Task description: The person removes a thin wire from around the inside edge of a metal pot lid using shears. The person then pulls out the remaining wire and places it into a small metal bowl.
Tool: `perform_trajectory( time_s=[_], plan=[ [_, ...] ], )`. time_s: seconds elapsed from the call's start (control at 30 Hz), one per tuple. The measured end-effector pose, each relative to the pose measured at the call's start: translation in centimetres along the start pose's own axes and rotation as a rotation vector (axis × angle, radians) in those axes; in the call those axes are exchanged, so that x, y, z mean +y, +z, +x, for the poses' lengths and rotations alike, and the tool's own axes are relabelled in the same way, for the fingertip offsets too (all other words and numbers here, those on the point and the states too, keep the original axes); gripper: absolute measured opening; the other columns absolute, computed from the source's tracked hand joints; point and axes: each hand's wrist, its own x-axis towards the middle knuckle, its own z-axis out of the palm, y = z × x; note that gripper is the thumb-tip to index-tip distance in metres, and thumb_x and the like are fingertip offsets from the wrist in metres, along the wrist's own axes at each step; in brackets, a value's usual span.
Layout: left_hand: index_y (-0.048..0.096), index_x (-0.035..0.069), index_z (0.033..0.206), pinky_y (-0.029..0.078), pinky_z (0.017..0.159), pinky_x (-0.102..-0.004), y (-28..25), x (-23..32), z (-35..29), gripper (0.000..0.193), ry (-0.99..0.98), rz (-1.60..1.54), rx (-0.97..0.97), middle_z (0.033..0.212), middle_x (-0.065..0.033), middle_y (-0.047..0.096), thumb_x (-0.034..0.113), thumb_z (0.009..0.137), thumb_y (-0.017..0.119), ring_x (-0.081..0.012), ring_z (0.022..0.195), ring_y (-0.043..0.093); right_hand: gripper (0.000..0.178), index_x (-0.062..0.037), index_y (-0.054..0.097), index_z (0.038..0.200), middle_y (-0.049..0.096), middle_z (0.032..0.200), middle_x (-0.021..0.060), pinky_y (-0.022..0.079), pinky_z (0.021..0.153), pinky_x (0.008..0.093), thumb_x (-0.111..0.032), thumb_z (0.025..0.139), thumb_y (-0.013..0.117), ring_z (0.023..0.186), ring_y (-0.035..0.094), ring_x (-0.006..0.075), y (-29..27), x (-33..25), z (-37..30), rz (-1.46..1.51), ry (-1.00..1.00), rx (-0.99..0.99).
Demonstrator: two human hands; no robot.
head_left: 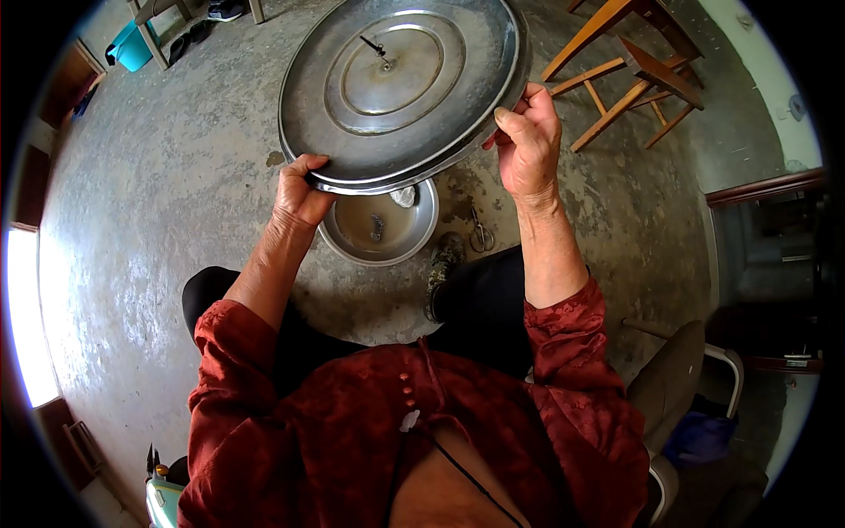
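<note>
A large round grey metal pot lid [392,110] is raised in front of me, tilted, with raised rings and a small dark fitting at its middle. My left hand [304,187] grips its near left rim, thumb on top. At the right rim my right hand [530,141] holds it between thumb and fingers. Partly hidden below the lid, a metal basin [424,231] stands on the floor. Inside it lie a clump that looks like steel wool [377,227] and a crumpled whitish wad [403,197].
Scissors [481,234] lie on the concrete floor [176,167] right of the basin, near my shoe [447,255]. A wooden stool [651,79] stands at the far right. At the far left is a turquoise bucket [134,48]. A chair [673,378] is close on my right.
</note>
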Motion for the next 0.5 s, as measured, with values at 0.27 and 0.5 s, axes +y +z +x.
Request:
perform_trajectory(
  time_s=[0.27, 0.5],
  plan=[
    [0.046, -0.012, 0.124, 0.039, 0.109, -0.0553, 2.0, -0.4, -0.8, 0.044, 0.059, 0.009, 0.031, 0.127, -0.0255, 0.055, -0.003, 0.081, 0.052, -0.0396, 0.118, 0.055, 0.041, 0.0046, 0.040, 0.117, 0.060, 0.101, 0.0118, 0.054, 0.064, 0.0279, -0.003, 0.080, 0.057, 0.081, 0.059, 0.0129, 1.1, 0.6, -0.9, -0.031, -0.070, -0.026],
    [0.050, -0.010, 0.119, 0.041, 0.108, -0.0531, 3.2, -0.7, -1.6, 0.038, 0.096, -0.011, 0.027, 0.122, -0.0221, 0.059, -0.003, 0.081, 0.053, -0.0357, 0.115, 0.058, 0.036, 0.0037, 0.043, 0.114, 0.059, 0.102, 0.0135, 0.058, 0.066, 0.0314, -0.001, 0.080, 0.053, 0.083, 0.060, 0.0147, 2.7, 2.0, -2.0, -0.061, -0.023, -0.006]
  ],
)
